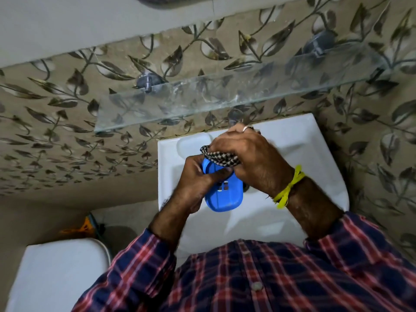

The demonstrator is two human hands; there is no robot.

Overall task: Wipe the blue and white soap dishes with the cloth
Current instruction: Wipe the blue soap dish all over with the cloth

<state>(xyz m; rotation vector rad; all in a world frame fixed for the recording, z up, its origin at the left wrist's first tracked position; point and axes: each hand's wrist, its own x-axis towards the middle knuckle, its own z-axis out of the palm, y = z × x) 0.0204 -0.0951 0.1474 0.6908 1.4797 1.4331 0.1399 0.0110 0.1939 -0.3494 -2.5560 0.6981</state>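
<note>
Your left hand [195, 176] grips the blue soap dish [222, 192] over the sink [315, 154] — your right hand [247, 154] presses the bunched cloth [219, 156] on it.

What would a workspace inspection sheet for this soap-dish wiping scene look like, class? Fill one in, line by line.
Surface: white ceramic washbasin, under the hands.
Job's things: blue plastic soap dish held above the basin; checked black-and-white cloth pressed on its far end. White soap dish: not seen.
Clutter: nothing seen on the clear glass wall shelf.
Grippers: left hand grips the dish, fingers across it; right hand bunches the cloth.
Cables: nothing seen.
Surroundings: leaf-patterned wall tiles; white toilet cistern lid lower left.
</note>
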